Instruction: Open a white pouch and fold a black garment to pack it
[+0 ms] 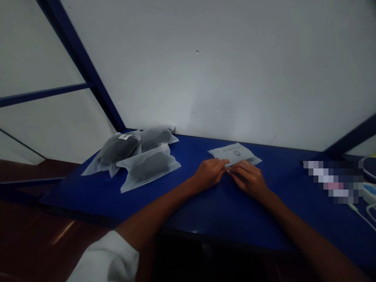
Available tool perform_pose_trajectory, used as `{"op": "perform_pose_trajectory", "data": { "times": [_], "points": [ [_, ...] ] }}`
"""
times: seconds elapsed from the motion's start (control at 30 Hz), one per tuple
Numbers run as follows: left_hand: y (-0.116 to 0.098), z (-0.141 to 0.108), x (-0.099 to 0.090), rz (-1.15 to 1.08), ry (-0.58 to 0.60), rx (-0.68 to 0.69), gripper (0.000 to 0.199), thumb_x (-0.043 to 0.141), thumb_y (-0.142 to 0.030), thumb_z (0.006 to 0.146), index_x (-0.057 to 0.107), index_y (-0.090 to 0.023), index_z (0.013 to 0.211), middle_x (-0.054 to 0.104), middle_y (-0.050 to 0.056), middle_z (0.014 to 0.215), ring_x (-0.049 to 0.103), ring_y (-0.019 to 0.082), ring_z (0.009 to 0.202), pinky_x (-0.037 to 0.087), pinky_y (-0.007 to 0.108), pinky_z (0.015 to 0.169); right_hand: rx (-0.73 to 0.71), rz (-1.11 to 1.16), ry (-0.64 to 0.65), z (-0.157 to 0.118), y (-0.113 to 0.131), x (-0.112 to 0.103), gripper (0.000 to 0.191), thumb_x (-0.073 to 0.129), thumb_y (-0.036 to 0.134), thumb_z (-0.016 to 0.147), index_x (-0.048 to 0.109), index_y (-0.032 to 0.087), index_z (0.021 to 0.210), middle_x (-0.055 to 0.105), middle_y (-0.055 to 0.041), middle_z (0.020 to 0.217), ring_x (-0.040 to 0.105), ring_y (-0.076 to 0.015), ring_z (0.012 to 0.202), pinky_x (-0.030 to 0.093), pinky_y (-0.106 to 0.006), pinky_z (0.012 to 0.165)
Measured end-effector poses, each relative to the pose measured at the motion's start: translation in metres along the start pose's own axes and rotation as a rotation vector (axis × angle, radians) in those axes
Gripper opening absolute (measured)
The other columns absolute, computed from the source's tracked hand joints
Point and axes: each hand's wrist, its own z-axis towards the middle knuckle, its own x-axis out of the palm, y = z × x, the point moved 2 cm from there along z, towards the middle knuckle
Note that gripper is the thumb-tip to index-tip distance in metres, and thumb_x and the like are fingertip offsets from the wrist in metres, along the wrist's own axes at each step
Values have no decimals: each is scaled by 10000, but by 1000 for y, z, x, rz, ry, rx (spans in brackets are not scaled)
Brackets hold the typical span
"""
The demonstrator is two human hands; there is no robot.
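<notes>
A frosted plastic bag [232, 153] with a round dark mark and small print lies on the blue table, right of the middle. My left hand [209, 171] is closed on the bag's near edge, fingertips pinched together. Close beside it, my right hand [248, 177] pinches the same edge, so the two hands almost meet. My fingers hide part of that edge, and what the bag contains cannot be made out.
Several frosted bags [149, 166] with dark contents lie at the table's left, one bearing a white label [125, 137]. A pixelated item and a white cable [362, 215] are at the right. A white wall [223, 78] stands behind the blue table [194, 211].
</notes>
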Motion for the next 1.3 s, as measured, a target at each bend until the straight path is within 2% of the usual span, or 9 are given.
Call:
{"op": "perform_pose_trajectory", "data": {
  "times": [0.2, 0.37, 0.47, 0.57, 0.7, 0.8, 1.0, 1.17, 1.3],
  "points": [
    [2, 6, -14, -104, 4, -64, 211, 522, -96, 831, 549, -168, 1027, 666, 45, 868, 643, 170, 829, 511, 305, 792, 48, -61, 3, 7, -1, -1, 157, 521, 222, 876, 668, 218, 821, 677, -71, 813, 592, -222, 790, 490, -366, 723],
    [28, 11, -34, -306, -187, -190, 114, 589, -106, 798, 573, -172, 890, 654, 9, 802, 628, 123, 726, 506, 249, 701, 111, -164, 17, -1, -31, -14, 148, 524, 249, 877, 650, 225, 806, 672, -65, 822, 576, -234, 810, 482, -377, 727],
    [51, 11, -48, -321, -332, -331, 95, 649, -131, 759, 577, -163, 811, 639, -11, 737, 595, 107, 662, 486, 226, 638, 189, -223, 15, -10, -49, -22, 136, 536, 268, 873, 649, 222, 813, 665, -66, 824, 590, -239, 807, 489, -383, 711],
    [67, 8, -58, -286, -372, -408, 89, 656, -151, 753, 585, -163, 805, 637, -15, 741, 574, 101, 652, 484, 238, 654, 236, -203, -22, -13, -55, -26, 133, 541, 288, 872, 659, 231, 851, 673, -64, 872, 613, -244, 842, 500, -407, 768],
    [71, 6, -62, -190, -298, -372, 111, 595, -98, 750, 598, -166, 837, 631, 1, 800, 572, 120, 719, 490, 271, 712, 325, -48, -88, -10, -50, -27, 145, 547, 311, 876, 660, 223, 898, 680, -59, 866, 648, -213, 775, 536, -365, 708],
    [59, 7, -56, -69, -148, -259, 222, 555, -37, 709, 607, -170, 878, 630, 22, 854, 564, 168, 834, 483, 330, 790, 380, 57, -116, -7, -41, -24, 143, 569, 316, 869, 661, 210, 897, 684, -49, 824, 658, -187, 703, 553, -330, 661],
    [20, 6, -23, 30, 154, -22, 135, 583, -160, 816, 613, -167, 947, 625, 65, 960, 552, 206, 931, 448, 354, 831, 227, 155, -72, 0, -14, -7, 145, 556, 281, 879, 662, 217, 954, 700, -53, 849, 671, -193, 762, 554, -338, 719],
    [4, 1, -5, 57, 202, 81, 159, 454, -158, 912, 611, -144, 891, 610, 61, 862, 549, 166, 832, 443, 291, 738, 197, 267, 99, -1, -8, 8, 182, 532, 216, 878, 656, 222, 1011, 700, -51, 870, 668, -180, 781, 547, -316, 728],
    [4, 0, -4, 66, 198, 110, 173, 436, -155, 923, 607, -142, 909, 610, 65, 877, 551, 163, 840, 447, 289, 741, 256, 304, 122, -2, -9, 9, 184, 545, 216, 863, 664, 226, 1003, 694, -41, 856, 662, -178, 772, 544, -316, 719]
  ]
}}
